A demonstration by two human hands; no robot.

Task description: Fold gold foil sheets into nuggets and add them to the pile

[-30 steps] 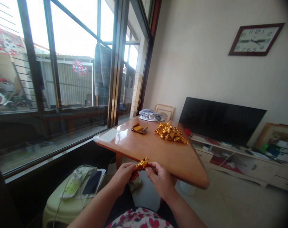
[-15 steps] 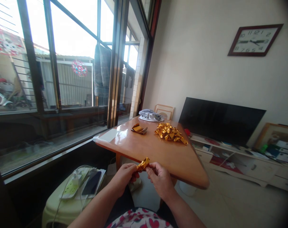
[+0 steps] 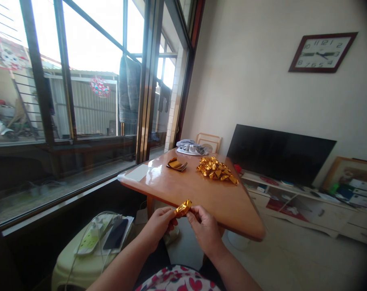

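A shiny piece of gold foil paper [image 3: 183,207], folded into a small, boat-like shape, is held between my two hands just off the table's near edge. My left hand [image 3: 161,227] pinches its left end between thumb and fingers. At its right end, my right hand [image 3: 204,226] grips it with the thumb and bent fingers. Further back on the table lies a heap of crumpled-looking gold foil pieces [image 3: 216,169]. Left of that heap rests a small stack of flat gold paper sheets [image 3: 176,164].
The brown table [image 3: 177,186] carries folded cloth [image 3: 192,147] at its far end. On the left, a pale green stool [image 3: 68,258] holds a power strip [image 3: 89,241], cables and a phone [image 3: 116,234]. A television [image 3: 280,155] stands on a white cabinet at right.
The gold foil piece has tilted slightly and shows a fuller, less open side. Both hands keep their grip in nearly the same place. The view has shifted a little.
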